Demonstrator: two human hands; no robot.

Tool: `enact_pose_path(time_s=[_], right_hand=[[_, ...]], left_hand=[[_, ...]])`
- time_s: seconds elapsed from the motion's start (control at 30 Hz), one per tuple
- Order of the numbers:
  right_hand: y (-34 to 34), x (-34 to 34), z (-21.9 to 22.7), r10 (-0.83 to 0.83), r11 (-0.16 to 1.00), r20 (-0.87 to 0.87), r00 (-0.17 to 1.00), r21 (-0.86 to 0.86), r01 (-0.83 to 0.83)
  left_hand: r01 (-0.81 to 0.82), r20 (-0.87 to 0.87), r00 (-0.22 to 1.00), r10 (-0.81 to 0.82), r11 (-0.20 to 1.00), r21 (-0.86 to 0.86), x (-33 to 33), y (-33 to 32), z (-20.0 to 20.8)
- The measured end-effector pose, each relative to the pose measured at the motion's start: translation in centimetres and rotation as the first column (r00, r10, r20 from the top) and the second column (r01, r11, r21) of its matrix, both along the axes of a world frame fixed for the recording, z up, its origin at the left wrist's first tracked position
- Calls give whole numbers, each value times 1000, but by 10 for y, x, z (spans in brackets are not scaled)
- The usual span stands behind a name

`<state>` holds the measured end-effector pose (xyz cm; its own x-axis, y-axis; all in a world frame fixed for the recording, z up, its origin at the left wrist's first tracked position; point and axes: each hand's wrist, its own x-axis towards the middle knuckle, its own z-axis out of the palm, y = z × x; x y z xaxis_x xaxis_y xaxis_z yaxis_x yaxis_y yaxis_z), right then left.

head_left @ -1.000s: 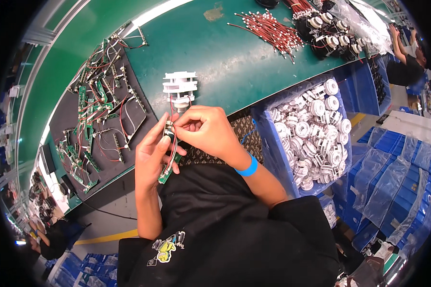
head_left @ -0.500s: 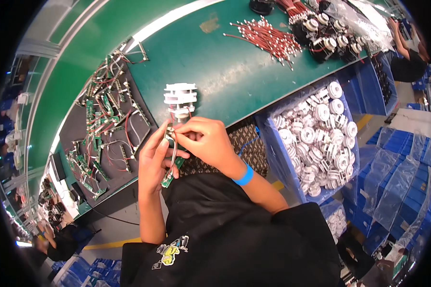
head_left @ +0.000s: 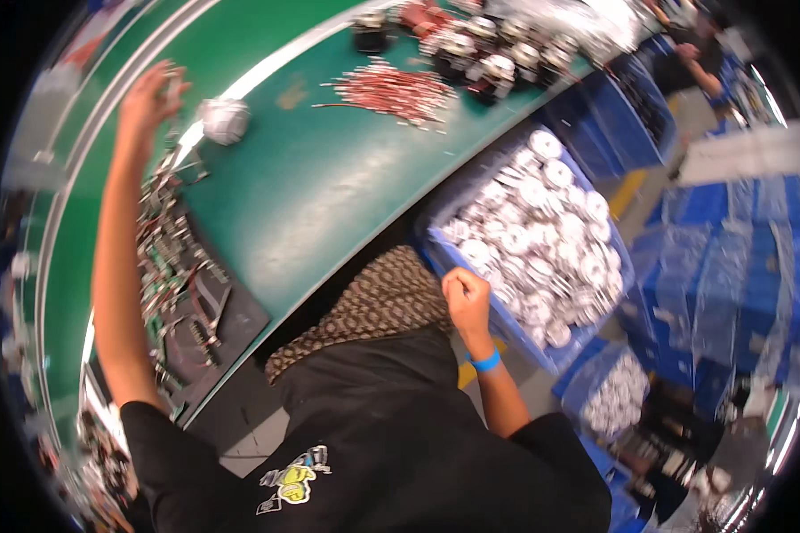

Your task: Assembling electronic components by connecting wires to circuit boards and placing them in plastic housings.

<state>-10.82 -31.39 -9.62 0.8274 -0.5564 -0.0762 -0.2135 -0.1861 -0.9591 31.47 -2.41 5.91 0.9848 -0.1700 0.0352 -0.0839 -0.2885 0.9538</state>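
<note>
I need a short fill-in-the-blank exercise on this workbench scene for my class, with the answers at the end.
1. The bin beside the right hand is coloured ____.
2. The wristband circles the person's ____ wrist.
3. The pile of red wires lies on the ____ tabletop.
4. The left hand is raised near a rounded part coloured ____.

Missing words: blue; right; green; white.

Stretches left arm (head_left: 118, 275) far forward, nearly straight | shows left hand (head_left: 146, 105) at full reach, grip too blurred to read | holds right forearm (head_left: 502, 397) closer in | curls right hand (head_left: 468, 304) into loose fist
</note>
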Motion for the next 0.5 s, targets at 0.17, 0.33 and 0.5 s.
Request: enact_pose_path(time_s=[0.17, 0.33, 0.5], right_hand=[[-44, -32, -51, -253, 963, -98, 963, 65, 260], [-91, -64, -78, -402, 897, -134, 906, 139, 419], [-176, -99, -75, -761, 441, -15, 648, -745, 500]], left_hand=[[22, 84, 996, -27, 998, 57, 125, 39, -59], [-26, 437, 704, -560, 594, 804, 172, 137, -139], [371, -253, 877, -407, 242, 896, 127, 213, -170]])
